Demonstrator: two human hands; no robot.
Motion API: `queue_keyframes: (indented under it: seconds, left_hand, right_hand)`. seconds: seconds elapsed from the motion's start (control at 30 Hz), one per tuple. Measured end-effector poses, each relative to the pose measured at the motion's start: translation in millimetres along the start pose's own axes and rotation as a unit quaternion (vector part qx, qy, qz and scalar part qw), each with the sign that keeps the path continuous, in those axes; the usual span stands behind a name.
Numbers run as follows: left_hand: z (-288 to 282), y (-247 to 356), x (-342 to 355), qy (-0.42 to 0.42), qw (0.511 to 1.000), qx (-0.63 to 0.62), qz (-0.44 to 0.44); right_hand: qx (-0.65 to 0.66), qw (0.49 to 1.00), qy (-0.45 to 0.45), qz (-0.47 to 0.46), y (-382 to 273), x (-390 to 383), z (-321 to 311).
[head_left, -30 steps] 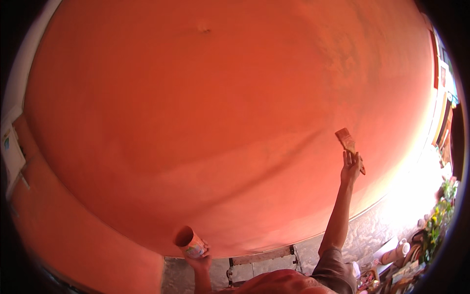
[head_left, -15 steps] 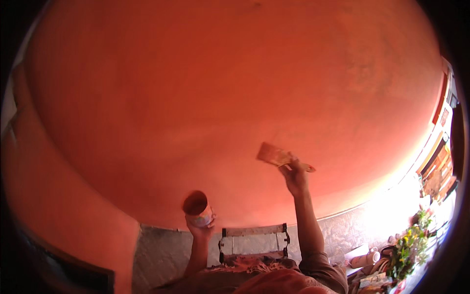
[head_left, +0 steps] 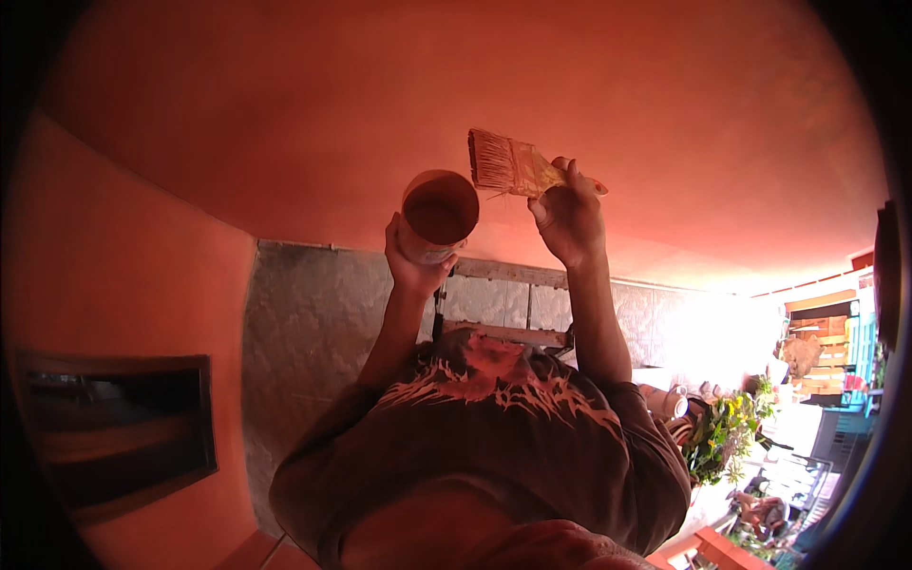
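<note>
Though ragged, flat bristle brush [head_left: 529,171] in right hand's [head_left: 574,218] grip, cylindrical can [head_left: 439,217] in left hand's [head_left: 418,273]

Dark framed recess [head_left: 114,391] at left, grey floor [head_left: 304,328], pale cylinder [head_left: 667,403] beside leafy plants [head_left: 730,427], wooden slats [head_left: 828,350] at right

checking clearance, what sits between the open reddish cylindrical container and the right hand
In the head view, a wide, flat, reddish-bristled paintbrush, held by the right hand, extends toward the container; orange wall shows below it.
</note>
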State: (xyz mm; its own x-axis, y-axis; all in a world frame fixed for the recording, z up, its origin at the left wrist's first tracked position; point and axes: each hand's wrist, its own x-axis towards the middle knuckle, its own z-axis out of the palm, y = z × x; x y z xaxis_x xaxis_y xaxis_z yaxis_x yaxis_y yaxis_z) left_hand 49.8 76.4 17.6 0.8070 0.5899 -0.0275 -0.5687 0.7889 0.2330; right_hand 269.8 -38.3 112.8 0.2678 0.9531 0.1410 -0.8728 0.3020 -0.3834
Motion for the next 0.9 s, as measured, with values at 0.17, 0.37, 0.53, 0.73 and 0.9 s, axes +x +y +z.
queue_keyframes:
  seconds: [0.17, 0.37, 0.53, 0.73, 0.9]
  left_hand:
    - [-24, -4, -3, -0.004, 1.0, -0.004, -0.015]
    - [-24, -3, -8, -0.009, 1.0, -0.012, -0.004]
    - [-29, -5, -1, -0.045, 0.997, -0.056, -0.001]
    - [-23, -8, 0, 0.008, 1.0, -0.009, 0.002]
    - [-35, -10, 0, -0.039, 0.999, 0.002, 0.002]
  right_hand:
    - [-0.053, 0.997, 0.035, -0.038, 19, -6, -13]
    - [-0.308, 0.943, -0.041, -0.119, 2, -5, 38]
    - [-0.554, 0.807, -0.15, -0.135, -8, 1, 65]
    - [-0.637, 0.752, -0.168, -0.04, -10, 7, 88]
    - [-0.63, 0.743, -0.219, 0.047, -13, 16, 90]
